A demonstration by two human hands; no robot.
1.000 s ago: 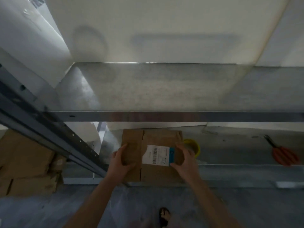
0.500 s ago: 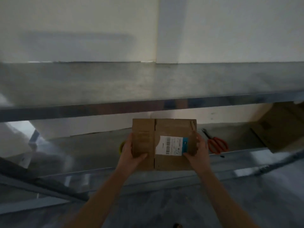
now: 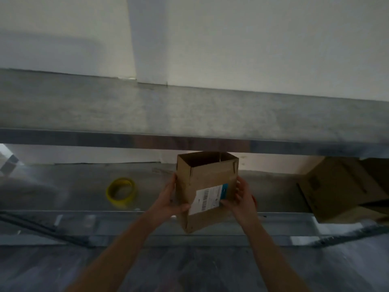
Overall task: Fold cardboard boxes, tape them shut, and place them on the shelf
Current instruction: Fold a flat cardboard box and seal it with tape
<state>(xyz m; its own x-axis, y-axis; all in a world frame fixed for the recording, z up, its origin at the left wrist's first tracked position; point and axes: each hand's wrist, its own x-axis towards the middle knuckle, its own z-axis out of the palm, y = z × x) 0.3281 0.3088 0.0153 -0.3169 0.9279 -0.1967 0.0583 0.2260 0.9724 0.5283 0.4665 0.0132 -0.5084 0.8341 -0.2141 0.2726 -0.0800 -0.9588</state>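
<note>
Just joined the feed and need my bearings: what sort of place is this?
Probably a storeroom or packing area: metal shelving against a bare wall, a yellow tape roll on the lower shelf, a large cardboard box to its right, and a labelled cardboard box held between left hand and right hand.

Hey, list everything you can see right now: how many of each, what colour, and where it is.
grey metal upper shelf: one, grey, across the middle
grey metal lower shelf: one, grey, beneath it
small brown cardboard box: one, brown, top open, held over the lower shelf's front edge
white shipping label: one, white with a blue strip, on that box's front
yellow tape roll: one, yellow, lower shelf, left
large brown cardboard box: one, brown, lower shelf, right
left hand: one, grips the small box's left side
right hand: one, grips its right side
</note>
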